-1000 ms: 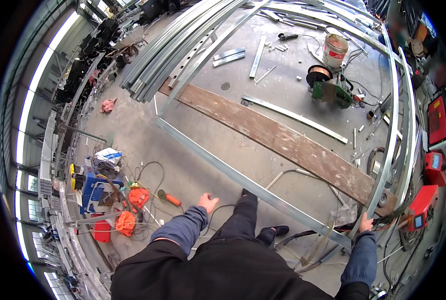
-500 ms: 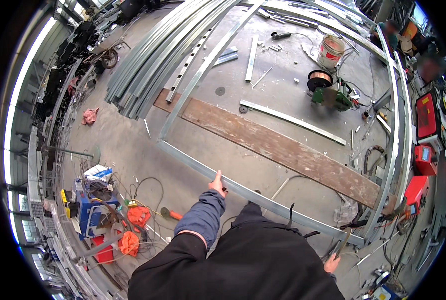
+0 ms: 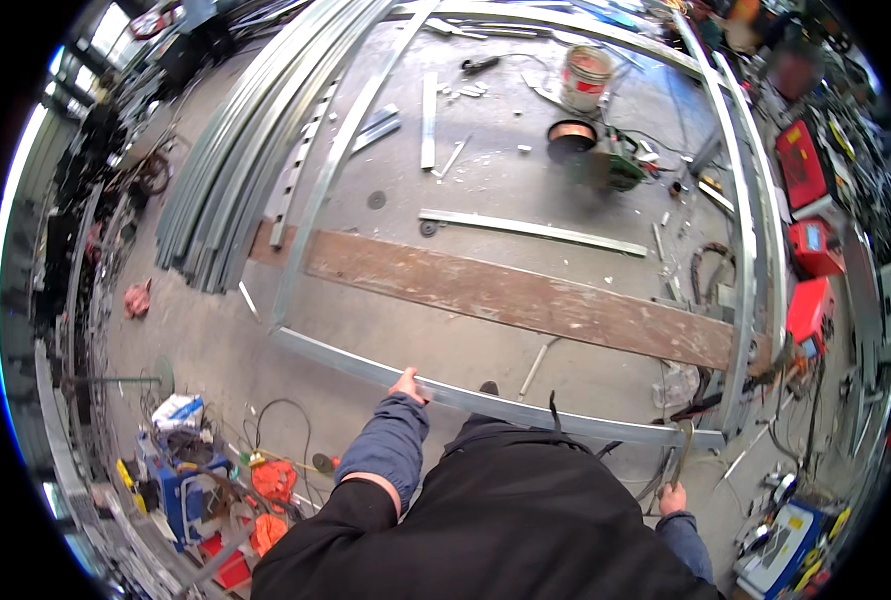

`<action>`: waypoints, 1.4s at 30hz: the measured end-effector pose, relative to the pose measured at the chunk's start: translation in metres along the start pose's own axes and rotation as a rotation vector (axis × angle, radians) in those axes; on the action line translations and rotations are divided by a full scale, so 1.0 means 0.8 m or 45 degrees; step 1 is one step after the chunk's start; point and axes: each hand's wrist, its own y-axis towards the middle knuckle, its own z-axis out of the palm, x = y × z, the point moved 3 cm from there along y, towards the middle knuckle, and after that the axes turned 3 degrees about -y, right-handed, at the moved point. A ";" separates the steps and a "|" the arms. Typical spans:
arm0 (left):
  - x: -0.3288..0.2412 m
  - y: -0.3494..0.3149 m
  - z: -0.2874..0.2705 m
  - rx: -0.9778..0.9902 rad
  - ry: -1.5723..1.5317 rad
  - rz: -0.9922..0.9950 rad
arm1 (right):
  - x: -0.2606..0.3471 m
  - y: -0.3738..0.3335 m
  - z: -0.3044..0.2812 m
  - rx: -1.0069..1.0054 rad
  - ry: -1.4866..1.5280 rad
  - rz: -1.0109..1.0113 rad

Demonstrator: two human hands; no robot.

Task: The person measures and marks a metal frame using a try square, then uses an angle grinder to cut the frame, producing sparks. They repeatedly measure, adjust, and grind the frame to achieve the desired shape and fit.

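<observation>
A big rectangular frame of grey steel channel lies on the concrete floor. Its near rail (image 3: 526, 412) runs across just in front of my body. My left hand (image 3: 409, 384), in a blue sleeve, is closed over the top edge of that rail. My right hand (image 3: 673, 497) is low at the right, next to the frame's near right corner (image 3: 728, 436). It grips a thin dark tool (image 3: 682, 452) that points up toward that corner. My black jacket hides the floor below the rail.
A rusty plank (image 3: 526, 300) crosses inside the frame, with a loose steel strip (image 3: 531, 230) beyond it. Stacked steel profiles (image 3: 236, 170) lie at left. A bucket (image 3: 586, 75), green grinder (image 3: 618, 170) and red welding machines (image 3: 811, 250) sit right; another person (image 3: 791, 70) stands far right. Tools and cables (image 3: 196, 480) clutter lower left.
My left hand rose from beside my knee onto the near rail and stays there. My right hand left the frame's right corner and now holds the thin tool lower down.
</observation>
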 end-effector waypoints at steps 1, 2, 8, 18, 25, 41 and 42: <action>-0.005 0.017 0.000 0.075 0.039 -0.006 | -0.023 0.009 0.003 -0.068 -0.026 -0.071; -0.009 0.019 -0.010 0.244 0.018 0.020 | -0.003 0.003 0.011 0.051 0.194 0.017; 0.024 -0.004 0.001 0.557 0.267 -0.117 | 0.000 -0.002 -0.023 -0.040 -0.091 0.052; 0.061 -0.072 0.043 0.418 0.327 -0.141 | 0.016 -0.014 -0.046 -0.228 0.141 0.086; 0.110 -0.102 0.074 0.475 0.601 -0.087 | 0.001 -0.004 -0.047 -0.068 0.071 0.104; 0.195 -0.111 0.115 0.611 0.841 0.006 | -0.023 0.004 -0.052 -0.007 0.113 -0.051; 0.198 -0.109 0.115 0.637 0.869 0.021 | -0.026 0.003 -0.052 -0.008 0.107 -0.060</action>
